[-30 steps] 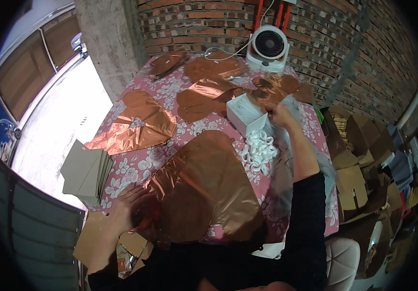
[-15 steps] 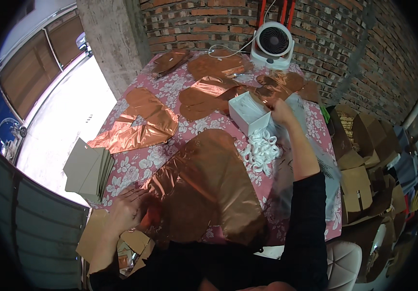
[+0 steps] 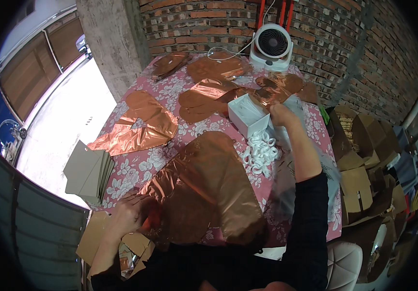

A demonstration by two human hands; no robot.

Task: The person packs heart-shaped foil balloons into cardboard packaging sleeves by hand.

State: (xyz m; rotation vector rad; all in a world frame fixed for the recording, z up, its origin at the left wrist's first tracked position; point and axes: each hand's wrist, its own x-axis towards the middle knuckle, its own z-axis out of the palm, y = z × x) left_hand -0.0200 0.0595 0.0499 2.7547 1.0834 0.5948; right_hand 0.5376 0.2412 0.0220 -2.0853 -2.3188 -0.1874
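A large flat copper-coloured foil balloon (image 3: 213,179) lies in front of me on the flowered table, its near end by my body. My left hand (image 3: 130,212) is closed on its left edge; the fingertips are partly in shadow. Farther off, my right hand (image 3: 281,115) reaches to the right side of an open white box (image 3: 247,116) with thin white sheets or bags inside. Its fingers are curled, and what they hold is hidden. A heap of white ribbon coils (image 3: 261,151) lies just below the box. Clear plastic bags (image 3: 286,179) lie under my right forearm.
More flat copper foil balloons (image 3: 146,123) are spread over the pink flowered tablecloth (image 3: 121,169). A stack of grey cards (image 3: 87,169) stands at the left edge. A white fan (image 3: 272,46) is at the back. Open cardboard boxes (image 3: 356,189) sit right of the table.
My left hand has shifted slightly, still at the balloon's edge. My right hand stays beside the white box, moved a touch lower. The things on the table look the same.
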